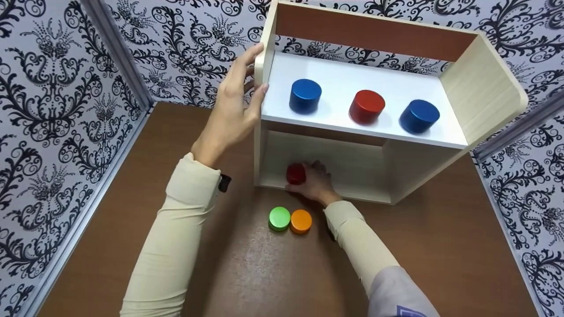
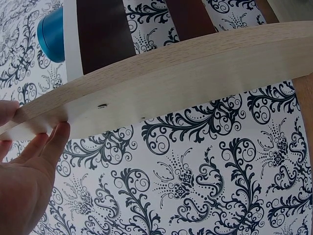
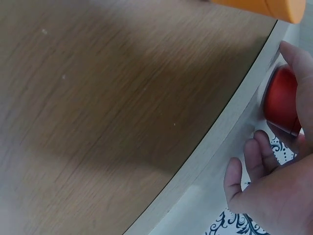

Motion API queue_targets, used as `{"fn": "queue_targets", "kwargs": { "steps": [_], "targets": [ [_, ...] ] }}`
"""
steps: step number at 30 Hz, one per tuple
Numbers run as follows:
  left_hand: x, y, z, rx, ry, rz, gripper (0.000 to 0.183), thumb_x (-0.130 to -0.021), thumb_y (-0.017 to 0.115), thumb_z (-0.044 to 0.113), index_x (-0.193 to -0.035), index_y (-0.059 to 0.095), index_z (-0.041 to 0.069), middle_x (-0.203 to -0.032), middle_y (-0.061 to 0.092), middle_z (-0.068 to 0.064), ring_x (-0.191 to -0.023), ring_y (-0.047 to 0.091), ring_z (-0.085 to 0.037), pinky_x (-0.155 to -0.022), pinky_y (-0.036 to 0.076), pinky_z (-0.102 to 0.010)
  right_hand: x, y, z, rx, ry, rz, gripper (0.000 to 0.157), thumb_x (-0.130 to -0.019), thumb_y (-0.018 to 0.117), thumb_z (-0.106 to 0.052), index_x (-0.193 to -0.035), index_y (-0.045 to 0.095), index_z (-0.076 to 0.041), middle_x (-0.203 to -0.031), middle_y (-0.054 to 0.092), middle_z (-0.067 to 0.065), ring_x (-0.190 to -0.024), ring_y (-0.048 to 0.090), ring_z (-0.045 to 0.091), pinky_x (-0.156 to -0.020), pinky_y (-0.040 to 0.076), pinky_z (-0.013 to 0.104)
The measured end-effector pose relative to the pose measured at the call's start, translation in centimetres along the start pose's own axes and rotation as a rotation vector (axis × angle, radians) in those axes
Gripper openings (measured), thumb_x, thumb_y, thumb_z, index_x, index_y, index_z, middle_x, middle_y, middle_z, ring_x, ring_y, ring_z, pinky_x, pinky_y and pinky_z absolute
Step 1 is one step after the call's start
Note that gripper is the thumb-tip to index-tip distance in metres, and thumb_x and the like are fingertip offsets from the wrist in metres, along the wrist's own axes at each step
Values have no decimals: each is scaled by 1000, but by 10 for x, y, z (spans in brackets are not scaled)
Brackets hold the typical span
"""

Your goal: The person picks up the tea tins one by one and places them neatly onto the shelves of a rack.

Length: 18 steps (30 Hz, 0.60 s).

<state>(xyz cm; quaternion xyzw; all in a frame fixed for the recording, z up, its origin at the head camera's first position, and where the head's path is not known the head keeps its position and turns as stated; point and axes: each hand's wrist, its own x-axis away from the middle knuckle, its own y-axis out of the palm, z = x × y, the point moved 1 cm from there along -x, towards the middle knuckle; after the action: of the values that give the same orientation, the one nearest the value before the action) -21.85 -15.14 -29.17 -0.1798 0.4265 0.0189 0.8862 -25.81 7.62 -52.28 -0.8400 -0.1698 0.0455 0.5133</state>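
Note:
My left hand [image 1: 233, 105] grips the left side panel of a small wooden shelf [image 1: 348, 132], thumb at the front edge and fingers along the outer face. In the left wrist view the fingertips press on the panel [image 2: 186, 73]. Inside the lower compartment, my right hand [image 1: 313, 182] holds a red round container [image 1: 295, 174] between thumb and fingers, near the front left of its floor. The right wrist view shows this red container [image 3: 281, 95] partly covered by the hand, with the other fingers spread loosely.
On the white upper shelf stand a blue container [image 1: 305, 97], a red container [image 1: 367, 107] and another blue container [image 1: 419, 116]. A green container [image 1: 279, 219] and an orange container [image 1: 301, 221] sit side by side on the brown table [image 1: 246, 273]. Patterned walls [image 1: 53, 110] surround it.

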Motion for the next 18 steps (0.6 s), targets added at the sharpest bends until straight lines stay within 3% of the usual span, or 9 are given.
{"fn": "queue_targets", "kwargs": {
  "steps": [9, 18],
  "targets": [
    [0, 2, 1, 6, -16, 1, 56, -96, 55, -11, -150, 36, -7, -145, 46, -24, -127, 54, -34, -109, 50, -29, 6, -6, 3, -11, -34, 9, 84, -80, 82, -50, -142, 50, -4, -130, 51, 21, -119, 45, 39, -100, 44, 62],
    [1, 1, 0, 19, -30, 9, 58, -95, 55, -13, -150, 37, -6, -147, 45, -22, -129, 53, -35, -110, 49, -28, 13, -15, 10, -46, -115, 57, 72, -81, 85, -44, -139, 58, -10, -129, 58, 13, -118, 45, 35, -98, 43, 58]
  ]
}}
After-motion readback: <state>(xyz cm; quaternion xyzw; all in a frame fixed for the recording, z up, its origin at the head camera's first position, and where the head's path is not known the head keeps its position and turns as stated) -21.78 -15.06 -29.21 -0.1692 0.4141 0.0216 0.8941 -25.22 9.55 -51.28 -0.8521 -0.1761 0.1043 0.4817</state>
